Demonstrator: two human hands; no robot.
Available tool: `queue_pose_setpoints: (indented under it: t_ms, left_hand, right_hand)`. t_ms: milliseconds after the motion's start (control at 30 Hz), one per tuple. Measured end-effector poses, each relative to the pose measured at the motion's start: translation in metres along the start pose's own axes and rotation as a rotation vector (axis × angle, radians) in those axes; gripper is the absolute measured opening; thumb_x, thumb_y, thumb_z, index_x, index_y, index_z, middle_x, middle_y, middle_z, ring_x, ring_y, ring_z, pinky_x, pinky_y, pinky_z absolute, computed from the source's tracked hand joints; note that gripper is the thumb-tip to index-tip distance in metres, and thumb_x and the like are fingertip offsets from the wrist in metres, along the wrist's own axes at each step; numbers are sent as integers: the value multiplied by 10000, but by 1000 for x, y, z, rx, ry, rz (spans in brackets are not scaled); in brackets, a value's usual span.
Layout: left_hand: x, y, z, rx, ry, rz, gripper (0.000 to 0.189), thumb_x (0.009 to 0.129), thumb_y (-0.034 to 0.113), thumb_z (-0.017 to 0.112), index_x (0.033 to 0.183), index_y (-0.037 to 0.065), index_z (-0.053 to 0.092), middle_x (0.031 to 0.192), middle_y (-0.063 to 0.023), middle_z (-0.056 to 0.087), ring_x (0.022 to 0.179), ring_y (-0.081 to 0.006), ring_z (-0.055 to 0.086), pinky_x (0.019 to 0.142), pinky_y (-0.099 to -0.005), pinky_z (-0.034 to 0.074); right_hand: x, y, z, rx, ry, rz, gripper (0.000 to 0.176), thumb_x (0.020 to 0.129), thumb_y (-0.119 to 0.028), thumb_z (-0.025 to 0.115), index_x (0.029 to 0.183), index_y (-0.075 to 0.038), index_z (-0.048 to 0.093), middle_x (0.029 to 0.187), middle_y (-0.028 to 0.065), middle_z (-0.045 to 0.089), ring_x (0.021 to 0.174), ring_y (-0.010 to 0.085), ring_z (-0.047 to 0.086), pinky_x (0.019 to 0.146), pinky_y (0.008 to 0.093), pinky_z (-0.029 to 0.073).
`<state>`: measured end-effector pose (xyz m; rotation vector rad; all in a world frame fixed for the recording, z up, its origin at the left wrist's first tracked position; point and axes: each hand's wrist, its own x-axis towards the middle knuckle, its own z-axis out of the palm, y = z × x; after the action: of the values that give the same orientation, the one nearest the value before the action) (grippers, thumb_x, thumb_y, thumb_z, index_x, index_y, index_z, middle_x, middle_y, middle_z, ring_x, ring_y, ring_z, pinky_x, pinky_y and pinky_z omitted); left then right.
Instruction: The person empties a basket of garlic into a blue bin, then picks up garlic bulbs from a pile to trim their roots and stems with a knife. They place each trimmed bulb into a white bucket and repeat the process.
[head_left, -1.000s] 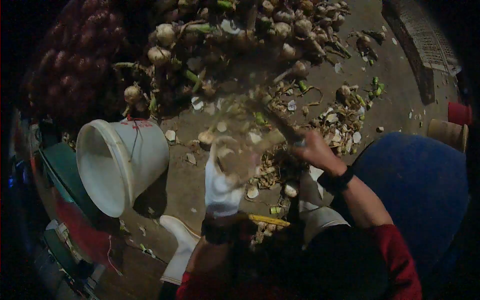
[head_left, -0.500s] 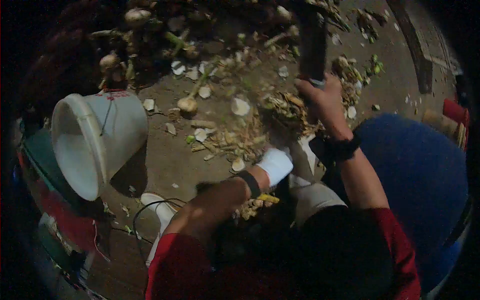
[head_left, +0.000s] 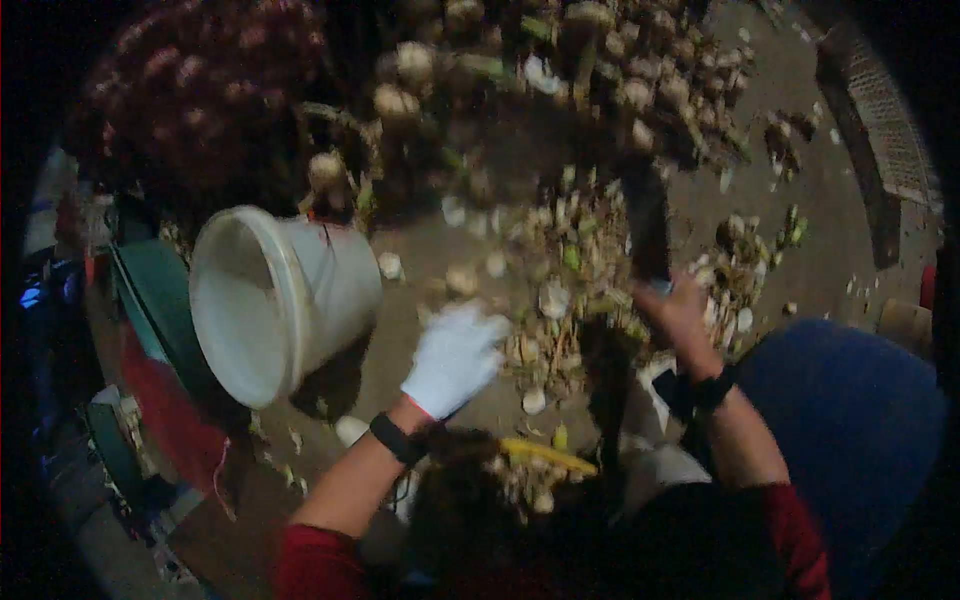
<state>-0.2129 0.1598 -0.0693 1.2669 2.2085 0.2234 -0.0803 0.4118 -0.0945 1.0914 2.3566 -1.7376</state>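
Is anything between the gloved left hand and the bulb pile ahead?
Nothing solid: only loose trimmings litter the ground between the left hand and the bulb pile. The bucket lies to its left, the knife in the right hand to its right.

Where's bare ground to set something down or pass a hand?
Two patches of ground: a strip between the white bucket and the gloved left hand, and a patch at right, bordered by trimmings, dark grate and blue shape. Crowded: the bulb pile up top, and trimmings around the right hand holding the knife.
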Motion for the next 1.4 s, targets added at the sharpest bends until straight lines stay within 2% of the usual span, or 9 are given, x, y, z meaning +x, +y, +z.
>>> queue_pose_setpoints:
  t_ms: [67,200,367,500,633,733,800,933,1400]
  left_hand:
    - [27,-42,11,302,418,8,364,709,170,580,1067,105,571,1074,-177,484,903,-341,528,775,-412,439]
    - [54,-38,27,-262,135,-267,377,708,243,623,1038,66,584,1099,-194,511,916,-357,532,780,-393,443]
    - [61,45,21,-1053,311,-309,440,737,295,631,1057,0,566,981,-178,579,951,-302,566,825,-345,428]
    - [61,60,13,-570,481,3,649,675,269,698,1215,27,429,1069,-187,546,967,-324,558,823,-357,447]
    - [55,78,-9,-828,425,-51,712,605,217,745,1203,37,401,1010,-175,572,929,-316,575,816,-357,458]
    - [58,72,-9,-923,470,-16,678,601,150,739,1179,41,403,945,-143,592,849,-274,598,764,-329,481]
    - [59,68,-8,-1225,409,-66,651,615,108,740,1172,47,408,937,-103,589,831,-206,589,737,-305,484]
    - [62,72,-11,-1609,446,-168,451,639,97,728,1021,20,502,889,-86,595,825,-155,580,715,-259,474]
    - [24,89,-40,-948,532,-107,451,586,126,673,996,3,529,933,-115,589,816,-166,589,740,-270,473]
  right_hand:
    - [-1,12,11,31,-62,-110,263,728,-189,676,907,-7,609,610,21,556,522,78,485,474,261,392]
    - [-6,-1,20,5,-213,-37,315,744,-182,687,979,8,599,667,49,587,587,78,505,522,263,425]
    - [-9,2,46,386,-150,-69,278,743,-185,705,916,6,598,759,6,580,692,67,524,629,217,440]
    - [-6,-38,13,528,-96,9,249,747,-204,694,864,-12,588,758,30,600,650,63,517,604,228,448]
    - [-13,-50,3,383,-170,94,249,729,-205,707,818,-12,578,730,24,603,633,66,533,574,247,455]
    - [-13,-50,0,432,-157,6,217,704,-156,698,826,-19,583,715,64,628,578,130,584,538,277,457]
    - [-11,-42,-6,-60,-70,-647,177,668,-98,676,789,-36,564,694,111,622,559,249,600,529,325,463]
    - [-25,-61,-14,-398,-160,-766,324,561,-73,673,822,-63,481,691,108,547,630,311,576,508,402,457]
    - [19,18,-18,-387,66,-632,196,623,-49,641,800,-34,559,650,136,557,600,301,576,532,353,452]
